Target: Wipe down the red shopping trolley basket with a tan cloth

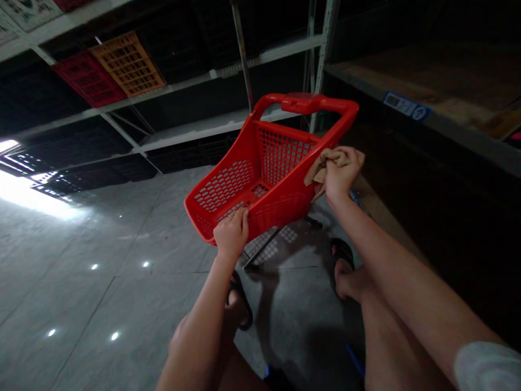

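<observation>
A red plastic shopping cart with perforated basket walls stands on the floor in front of me, its handle at the far upper end. My left hand grips the near top rim of the basket, fingers curled over the edge. In my right hand is a bunched tan cloth, touching or very close to the cart's outer side below the handle. Part of the cloth is hidden behind my fingers. Beneath the basket, a dark metal leg and a wheel show.
Metal shelving holds dark crates, a red crate and a yellow crate. On the right, a low shelf edge carries a blue label. Grey concrete floor reflects lights. My sandalled feet are beneath the cart's near side.
</observation>
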{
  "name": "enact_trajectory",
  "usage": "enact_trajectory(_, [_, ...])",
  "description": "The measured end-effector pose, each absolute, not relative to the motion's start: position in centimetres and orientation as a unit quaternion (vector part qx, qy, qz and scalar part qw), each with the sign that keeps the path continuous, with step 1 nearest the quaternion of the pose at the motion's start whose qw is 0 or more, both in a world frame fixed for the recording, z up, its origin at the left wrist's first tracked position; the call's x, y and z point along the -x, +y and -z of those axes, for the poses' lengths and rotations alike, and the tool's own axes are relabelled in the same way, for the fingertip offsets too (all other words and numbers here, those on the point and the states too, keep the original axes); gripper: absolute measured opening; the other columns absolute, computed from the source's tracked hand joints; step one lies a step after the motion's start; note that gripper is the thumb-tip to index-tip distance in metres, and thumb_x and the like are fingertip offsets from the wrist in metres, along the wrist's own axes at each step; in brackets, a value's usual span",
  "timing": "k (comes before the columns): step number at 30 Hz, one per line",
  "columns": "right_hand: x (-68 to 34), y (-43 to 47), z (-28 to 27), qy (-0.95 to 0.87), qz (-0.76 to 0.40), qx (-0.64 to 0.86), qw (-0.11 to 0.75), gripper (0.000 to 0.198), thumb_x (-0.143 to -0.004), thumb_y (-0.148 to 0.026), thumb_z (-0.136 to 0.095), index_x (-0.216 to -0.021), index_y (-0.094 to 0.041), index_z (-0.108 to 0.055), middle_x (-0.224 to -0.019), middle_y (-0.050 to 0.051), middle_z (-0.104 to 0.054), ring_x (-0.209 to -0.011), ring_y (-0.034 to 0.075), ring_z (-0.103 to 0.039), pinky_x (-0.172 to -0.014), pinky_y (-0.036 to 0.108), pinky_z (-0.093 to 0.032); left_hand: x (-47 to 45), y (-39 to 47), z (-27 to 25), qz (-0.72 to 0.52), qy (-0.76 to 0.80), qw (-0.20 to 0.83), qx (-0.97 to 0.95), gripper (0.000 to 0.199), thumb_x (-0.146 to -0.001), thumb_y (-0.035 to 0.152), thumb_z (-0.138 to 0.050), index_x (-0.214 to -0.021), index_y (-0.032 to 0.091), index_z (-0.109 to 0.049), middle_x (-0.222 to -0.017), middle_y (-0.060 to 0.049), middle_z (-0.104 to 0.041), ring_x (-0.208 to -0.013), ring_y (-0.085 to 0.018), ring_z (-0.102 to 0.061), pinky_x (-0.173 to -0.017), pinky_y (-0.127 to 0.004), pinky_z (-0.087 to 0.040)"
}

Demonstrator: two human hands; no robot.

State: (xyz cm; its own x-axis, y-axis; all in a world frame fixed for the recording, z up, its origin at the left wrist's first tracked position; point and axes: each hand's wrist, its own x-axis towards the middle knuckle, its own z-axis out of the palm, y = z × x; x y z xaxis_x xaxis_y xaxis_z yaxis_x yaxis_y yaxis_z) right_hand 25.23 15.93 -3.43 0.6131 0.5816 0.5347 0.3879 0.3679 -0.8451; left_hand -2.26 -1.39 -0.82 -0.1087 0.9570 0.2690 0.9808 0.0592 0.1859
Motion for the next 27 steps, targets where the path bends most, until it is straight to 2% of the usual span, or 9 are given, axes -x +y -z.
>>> enact_trajectory(4, [-22.8,14.1,4.3,-0.486,-0.101,0.521,0.695,0.029,-0.085,-0.032,-0.071,-0.113,-0.025,-0.065,-0.126,0.009,-0.055,-0.125,0.029,-0.059,-0.119,0.057,-0.048,2.4,-1.5,0.8,0.168,-0.733,0.033,0.658,0.042,-0.113,0.035,-0.039,-0.123,0.026,-0.079,-0.121,-0.010,-0.083,-0.100,-0.027,-0.078,-0.081,-0.034,-0.055])
enact_trajectory(6, [-22.0,13.3,4.5,-0.493,-0.108,0.510,0.696,0.030,-0.090,-0.035,-0.068,-0.118,-0.024,-0.065,-0.130,0.011,-0.055,-0.129,0.029,-0.059,-0.120,0.058,-0.047,2.3,-1.5,0.8,0.172,-0.735,0.033,0.655,0.042,-0.113,0.035,-0.039,-0.122,0.026,-0.079,-0.120,-0.011,-0.083,-0.101,-0.027,-0.078,-0.081,-0.034,-0.055])
enact_trajectory(9, [-22.2,13.1,4.4,-0.504,-0.110,0.505,0.692,0.025,-0.096,-0.033,-0.060,-0.118,-0.023,-0.068,-0.129,0.013,-0.056,-0.129,0.029,-0.061,-0.120,0.057,-0.049,2.2,-1.4,0.9,0.170,-0.736,0.036,0.654,0.043,-0.113,0.036,-0.038,-0.122,0.025,-0.079,-0.122,-0.011,-0.083,-0.101,-0.027,-0.078,-0.081,-0.034,-0.054])
enact_trajectory(15, [-20.6,11.6,5.0,-0.561,-0.136,0.501,0.645,0.032,-0.092,-0.030,-0.063,-0.121,-0.024,-0.072,-0.127,0.013,-0.058,-0.124,0.030,-0.064,-0.117,0.055,-0.054,1.5,-1.1,0.7,0.155,-0.750,0.043,0.642,0.044,-0.114,0.036,-0.038,-0.121,0.025,-0.080,-0.122,-0.011,-0.083,-0.100,-0.028,-0.077,-0.079,-0.033,-0.052])
enact_trajectory(19, [-16.9,8.6,6.3,-0.588,-0.180,0.487,0.620,0.033,-0.090,-0.032,-0.064,-0.121,-0.030,-0.074,-0.126,0.011,-0.062,-0.120,0.030,-0.066,-0.115,0.057,-0.057,1.1,-0.7,0.6,0.159,-0.758,0.038,0.631,0.042,-0.113,0.034,-0.041,-0.122,0.024,-0.081,-0.121,-0.013,-0.083,-0.101,-0.030,-0.078,-0.076,-0.034,-0.051])
enact_trajectory(23, [-14.2,5.6,7.1,-0.660,-0.227,0.431,0.573,0.037,-0.087,-0.022,-0.062,-0.120,-0.032,-0.074,-0.126,0.011,-0.067,-0.122,0.032,-0.067,-0.116,0.061,-0.057,1.3,-0.6,0.5,0.170,-0.759,0.041,0.627,0.041,-0.113,0.034,-0.043,-0.122,0.025,-0.082,-0.118,-0.013,-0.083,-0.098,-0.029,-0.079,-0.074,-0.033,-0.050])
enact_trajectory(27, [-14.5,5.0,6.5,-0.750,-0.221,0.362,0.507,0.039,-0.086,-0.015,-0.060,-0.116,-0.034,-0.076,-0.124,0.008,-0.072,-0.124,0.032,-0.065,-0.117,0.060,-0.055,1.9,-0.8,0.5,0.178,-0.757,0.029,0.628,0.039,-0.114,0.034,-0.045,-0.125,0.026,-0.081,-0.119,-0.011,-0.083,-0.099,-0.029,-0.079,-0.077,-0.034,-0.052])
